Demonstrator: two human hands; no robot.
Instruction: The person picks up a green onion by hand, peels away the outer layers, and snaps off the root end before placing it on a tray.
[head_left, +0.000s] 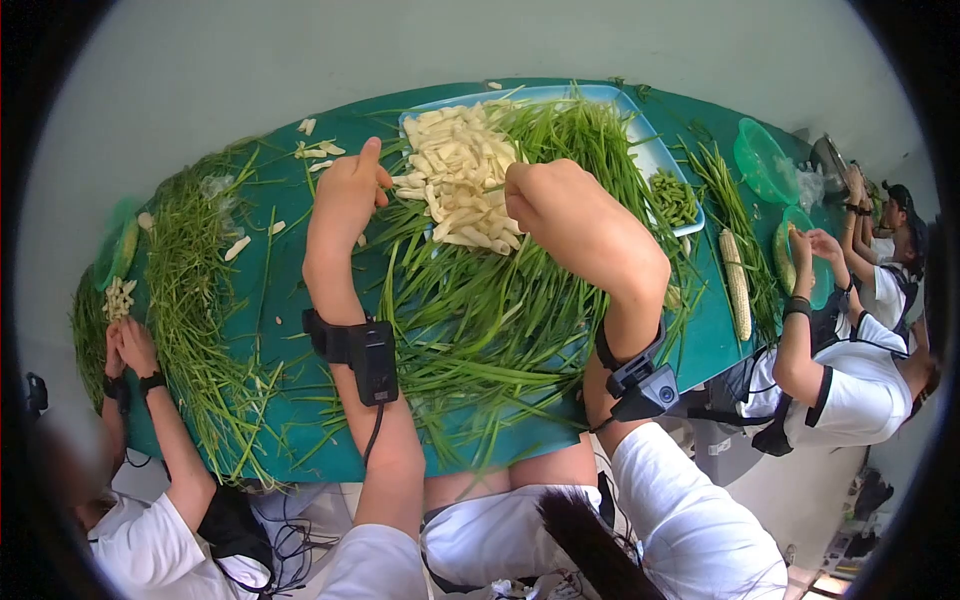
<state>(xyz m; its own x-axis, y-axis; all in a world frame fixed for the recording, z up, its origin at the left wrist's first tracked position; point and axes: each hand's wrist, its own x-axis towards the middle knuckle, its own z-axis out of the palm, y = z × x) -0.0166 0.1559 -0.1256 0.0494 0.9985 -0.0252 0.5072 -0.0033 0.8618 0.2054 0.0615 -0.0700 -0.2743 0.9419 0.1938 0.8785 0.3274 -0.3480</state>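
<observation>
My left hand [350, 188] hovers left of the pale cut vegetable strips [450, 150], its fingers partly spread and nothing visible in them. Over the right edge of that heap, my right hand [570, 205] is curled downward; its fingertips are mostly hidden, and whatever they hold does not show. The strips lie on a light blue tray [650, 150] beside long green chive-like leaves [570, 130]. Short green cut pieces [672, 200] fill the tray's right corner. More loose long leaves [490, 310] spread over the table between my forearms.
The green table [300, 250] carries a long pile of thin greens [190, 270] on the left. A corn cob [735, 283] and a green basket [765, 160] lie right. Co-workers' hands [135, 345] work at the left, and another person's hands [812, 245] at the right.
</observation>
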